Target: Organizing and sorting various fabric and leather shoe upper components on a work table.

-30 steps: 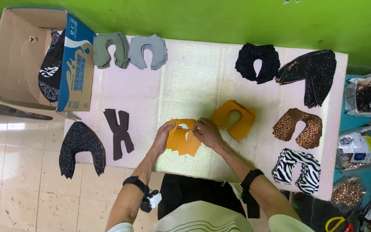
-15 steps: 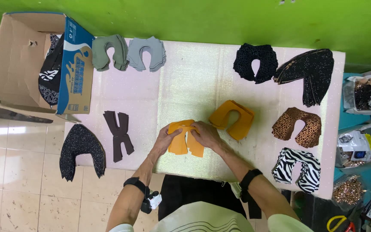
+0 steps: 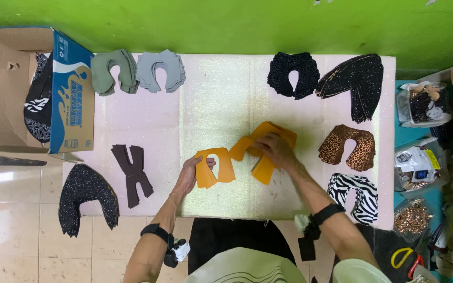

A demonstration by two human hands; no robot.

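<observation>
My left hand (image 3: 191,175) grips a small stack of orange U-shaped cut pieces (image 3: 217,166) lying on the white table (image 3: 221,99). A little to the right, my right hand (image 3: 274,149) rests on top of a second pile of orange cut pieces (image 3: 260,166), with its fingers closed over the pile's upper part. The two orange piles lie side by side near the table's middle, slightly apart.
Around the table lie green (image 3: 112,71), grey (image 3: 159,69), black (image 3: 293,73), glittery black (image 3: 357,84), leopard (image 3: 348,147), zebra (image 3: 354,193), brown (image 3: 132,173) and dark speckled (image 3: 85,199) cut pieces. A cardboard box (image 3: 6,99) stands at the left. Bags of small parts (image 3: 418,162) sit at the right.
Both hands held one orange piece together earlier. Now my right hand has moved right onto the second orange pile, while my left hand stays with the first stack.
</observation>
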